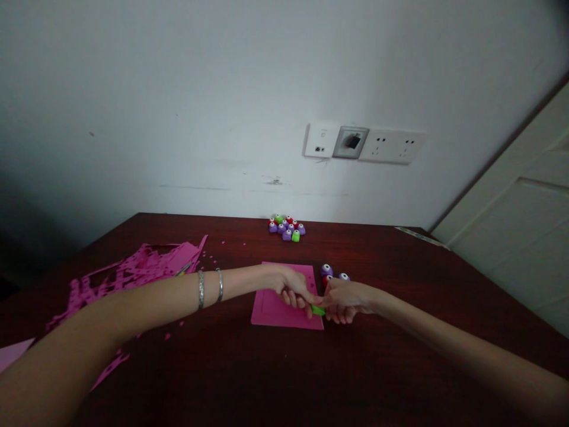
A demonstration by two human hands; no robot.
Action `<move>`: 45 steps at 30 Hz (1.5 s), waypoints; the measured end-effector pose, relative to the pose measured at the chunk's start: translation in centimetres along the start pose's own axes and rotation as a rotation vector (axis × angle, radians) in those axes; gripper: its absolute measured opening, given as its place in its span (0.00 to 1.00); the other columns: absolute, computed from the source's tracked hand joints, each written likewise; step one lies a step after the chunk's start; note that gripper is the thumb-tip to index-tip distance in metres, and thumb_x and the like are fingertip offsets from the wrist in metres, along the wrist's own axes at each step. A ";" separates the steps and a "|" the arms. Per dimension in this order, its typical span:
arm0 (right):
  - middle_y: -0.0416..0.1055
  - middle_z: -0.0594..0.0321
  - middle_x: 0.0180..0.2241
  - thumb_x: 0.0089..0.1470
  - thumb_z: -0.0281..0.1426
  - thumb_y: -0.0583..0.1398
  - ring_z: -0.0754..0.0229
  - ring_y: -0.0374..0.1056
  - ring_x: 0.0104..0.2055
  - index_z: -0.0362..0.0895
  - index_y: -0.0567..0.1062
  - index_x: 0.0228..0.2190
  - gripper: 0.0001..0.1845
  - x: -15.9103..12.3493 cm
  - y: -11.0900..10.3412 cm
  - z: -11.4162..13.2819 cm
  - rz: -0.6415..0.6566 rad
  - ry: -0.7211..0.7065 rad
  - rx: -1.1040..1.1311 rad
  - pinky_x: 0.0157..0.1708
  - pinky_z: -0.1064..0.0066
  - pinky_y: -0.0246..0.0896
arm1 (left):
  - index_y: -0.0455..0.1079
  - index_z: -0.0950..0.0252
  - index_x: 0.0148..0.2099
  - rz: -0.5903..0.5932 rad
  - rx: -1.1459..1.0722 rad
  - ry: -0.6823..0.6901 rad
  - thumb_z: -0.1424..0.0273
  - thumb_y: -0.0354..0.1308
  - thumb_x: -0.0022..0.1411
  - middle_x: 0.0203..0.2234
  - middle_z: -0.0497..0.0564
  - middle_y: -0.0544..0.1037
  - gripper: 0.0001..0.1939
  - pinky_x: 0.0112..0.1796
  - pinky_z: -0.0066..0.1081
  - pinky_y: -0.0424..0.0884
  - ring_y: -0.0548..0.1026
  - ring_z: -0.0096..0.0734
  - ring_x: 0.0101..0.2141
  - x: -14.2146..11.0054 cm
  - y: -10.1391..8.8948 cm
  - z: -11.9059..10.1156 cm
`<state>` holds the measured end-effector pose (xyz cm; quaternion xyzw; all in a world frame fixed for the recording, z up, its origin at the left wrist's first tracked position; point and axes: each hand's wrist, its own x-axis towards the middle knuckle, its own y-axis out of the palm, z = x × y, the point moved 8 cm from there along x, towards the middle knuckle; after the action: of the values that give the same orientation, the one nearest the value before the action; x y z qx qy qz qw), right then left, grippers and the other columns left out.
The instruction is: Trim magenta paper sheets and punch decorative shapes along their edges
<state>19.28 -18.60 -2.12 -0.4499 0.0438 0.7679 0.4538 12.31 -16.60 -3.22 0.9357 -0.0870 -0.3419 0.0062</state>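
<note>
A small green paper punch (317,310) sits at the right edge of a pink sheet of paper (278,311). My left hand (293,289) lies over the sheet with its fingers curled, its thumb side pressing at the punch. From the right, my right hand (345,299) is closed round the same punch, and the two thumbs meet above it. The hands hide most of the punch. Just behind my right hand stand a purple punch (326,270), a red punch (326,279) partly covered, and another purple punch (344,277).
Several purple, red and green punches (287,228) cluster near the wall. Cut pink paper scraps (133,270) pile up at left, with scissors (184,268) partly showing and small pink bits around. A long flat strip (422,237) lies at the back right. Sockets (391,146) are on the wall.
</note>
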 end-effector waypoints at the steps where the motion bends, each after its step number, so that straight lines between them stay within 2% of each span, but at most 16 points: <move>1: 0.66 0.65 0.14 0.47 0.42 0.59 0.73 0.60 0.12 0.38 0.69 0.14 0.22 -0.1 0.0 0.0 -0.002 0.002 -0.001 0.11 0.83 0.55 | 0.73 0.61 0.18 -0.003 -0.001 0.003 0.46 0.59 0.44 0.11 0.46 0.52 0.22 0.14 0.24 0.40 0.42 0.17 0.14 0.0 0.0 0.1; 8: 0.66 0.65 0.14 0.48 0.42 0.58 0.72 0.61 0.14 0.38 0.71 0.18 0.20 0.1 0.0 -0.4 0.017 -0.009 0.034 0.12 0.83 0.55 | 0.74 0.61 0.20 -0.016 0.001 0.010 0.47 0.60 0.44 0.11 0.47 0.54 0.22 0.14 0.24 0.42 0.43 0.18 0.14 0.1 -0.2 0.2; 11: 0.67 0.64 0.15 0.47 0.44 0.58 0.72 0.61 0.13 0.37 0.72 0.20 0.21 0.1 0.0 -0.6 0.016 -0.026 0.032 0.11 0.82 0.56 | 0.74 0.63 0.20 -0.083 0.026 -0.020 0.47 0.59 0.45 0.12 0.46 0.55 0.23 0.15 0.25 0.44 0.46 0.18 0.14 -0.2 -0.3 0.3; 13: 0.67 0.64 0.15 0.47 0.44 0.59 0.72 0.60 0.13 0.37 0.73 0.20 0.21 -0.2 -0.1 -0.6 -0.002 -0.043 0.017 0.11 0.82 0.56 | 0.73 0.64 0.20 -0.196 0.053 -0.034 0.47 0.59 0.44 0.12 0.46 0.57 0.23 0.16 0.25 0.44 0.48 0.18 0.14 -0.5 -0.6 0.3; 16: 0.66 0.64 0.14 0.47 0.44 0.59 0.72 0.59 0.12 0.38 0.71 0.18 0.21 -0.8 -0.4 -0.2 -0.087 -0.080 -0.032 0.11 0.82 0.55 | 0.69 0.65 0.21 -0.459 0.128 -0.012 0.49 0.61 0.43 0.13 0.45 0.61 0.23 0.17 0.25 0.47 0.52 0.19 0.14 -1.5 -1.4 -0.2; 20: 0.64 0.65 0.12 0.48 0.45 0.58 0.71 0.58 0.11 0.40 0.66 0.13 0.24 -1.2 -0.8 0.3 -0.221 -0.148 -0.103 0.10 0.80 0.54 | 0.67 0.67 0.21 -0.776 0.417 0.106 0.49 0.58 0.47 0.13 0.44 0.62 0.23 0.20 0.27 0.51 0.56 0.20 0.16 -3.6 -1.9 -2.0; 23: 0.64 0.65 0.12 0.48 0.45 0.59 0.70 0.59 0.11 0.41 0.65 0.13 0.24 -1.2 -0.5 0.5 -0.270 -0.206 -0.119 0.10 0.79 0.54 | 0.69 0.68 0.24 -0.943 0.572 0.239 0.50 0.51 0.54 0.16 0.45 0.65 0.25 0.22 0.26 0.53 0.58 0.21 0.18 -5.7 -1.8 -3.2; 26: 0.64 0.67 0.12 0.46 0.46 0.59 0.71 0.58 0.12 0.42 0.64 0.15 0.22 -1.8 -0.6 0.5 -0.377 -0.235 -0.087 0.10 0.79 0.53 | 0.70 0.68 0.27 -1.052 0.629 0.280 0.52 0.50 0.57 0.19 0.47 0.69 0.23 0.24 0.26 0.56 0.62 0.22 0.21 -7.7 -2.0 -2.8; 31: 0.61 0.69 0.13 0.50 0.48 0.55 0.70 0.55 0.12 0.43 0.63 0.18 0.22 -3.2 -0.9 0.1 -0.472 -0.291 -0.010 0.11 0.78 0.48 | 0.70 0.68 0.31 -1.072 0.693 0.278 0.59 0.54 0.56 0.26 0.50 0.73 0.15 0.30 0.27 0.61 0.68 0.25 0.27 -8.8 -2.5 0.0; 34: 0.63 0.67 0.17 0.49 0.45 0.57 0.68 0.58 0.17 0.42 0.68 0.23 0.18 -3.9 -1.3 0.2 -0.550 -0.408 -0.067 0.16 0.76 0.51 | 0.69 0.67 0.33 -1.022 0.708 0.292 0.59 0.57 0.54 0.30 0.51 0.73 0.15 0.31 0.27 0.62 0.68 0.26 0.30 -8.5 -2.9 1.1; 36: 0.66 0.65 0.23 0.47 0.41 0.60 0.66 0.60 0.22 0.42 0.71 0.29 0.14 -4.3 -1.3 0.1 -0.603 -0.480 -0.148 0.20 0.75 0.55 | 0.68 0.67 0.34 -0.984 0.695 0.293 0.58 0.58 0.53 0.31 0.50 0.72 0.16 0.31 0.27 0.62 0.68 0.27 0.30 -8.2 -3.0 1.5; 39: 0.68 0.61 0.33 0.47 0.37 0.61 0.65 0.60 0.26 0.43 0.72 0.37 0.15 -4.4 -0.6 0.2 -0.619 -0.570 -0.251 0.26 0.73 0.59 | 0.67 0.67 0.36 -0.974 0.679 0.286 0.58 0.59 0.52 0.31 0.50 0.70 0.16 0.30 0.27 0.61 0.67 0.27 0.30 -8.1 -3.1 1.6; 45: 0.66 0.59 0.37 0.51 0.33 0.58 0.63 0.61 0.30 0.45 0.71 0.40 0.13 -4.3 0.4 0.4 -0.601 -0.635 -0.335 0.32 0.70 0.61 | 0.66 0.67 0.35 -0.987 0.628 0.330 0.60 0.59 0.52 0.29 0.48 0.69 0.15 0.31 0.27 0.61 0.66 0.26 0.30 -8.0 -3.3 1.8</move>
<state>19.48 -21.48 1.17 -0.2523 -0.3542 0.6987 0.5681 5.65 -11.96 0.26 0.8634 0.2625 -0.1127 -0.4159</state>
